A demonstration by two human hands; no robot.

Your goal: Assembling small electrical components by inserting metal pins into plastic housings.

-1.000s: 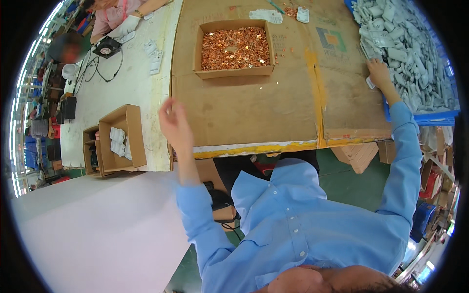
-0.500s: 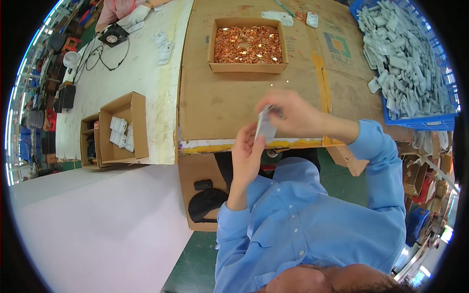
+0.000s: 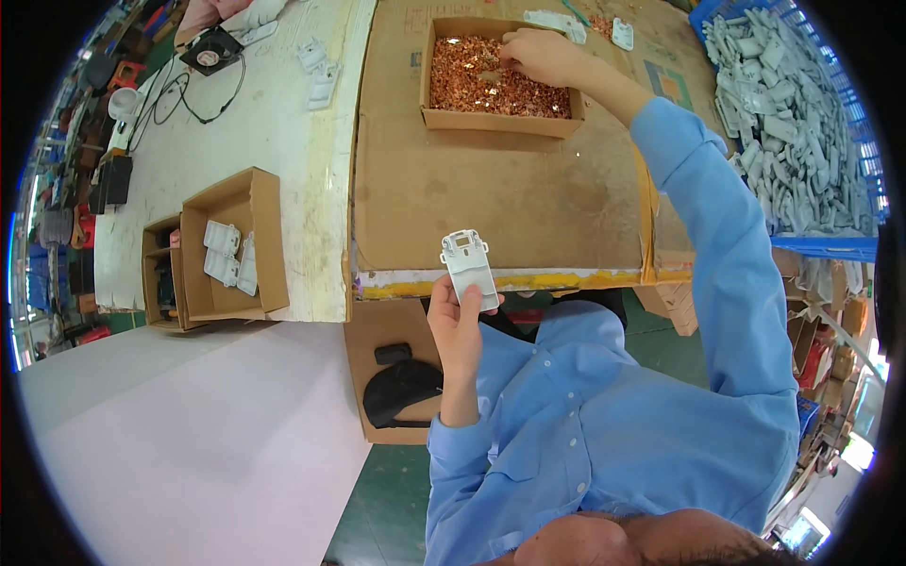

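Note:
My left hand [image 3: 457, 321] grips a white plastic housing [image 3: 469, 269] by its lower end, thumb on its face, just over the table's front edge. The housing has a slotted upper part and small side tabs. Farther off, my right hand [image 3: 543, 57] reaches into a shallow cardboard box [image 3: 500, 123] of small copper-coloured metal pieces [image 3: 472, 80]. Its fingertips are down among the pieces, bent together; whatever they may pinch is hidden.
A blue crate [image 3: 830, 247] heaped with white plastic parts [image 3: 783, 123] stands at the right. At left, a cardboard box [image 3: 269, 250] holds several white housings [image 3: 223, 253]. Beyond it are a small black fan [image 3: 209, 51] with a cable and more housings [image 3: 323, 85]. A person's sleeve [image 3: 203, 14] shows at far left.
My right hand has left the housing and moved away to the box of copper-coloured pieces. My left hand keeps the housing, now lower, slightly left and turned face up.

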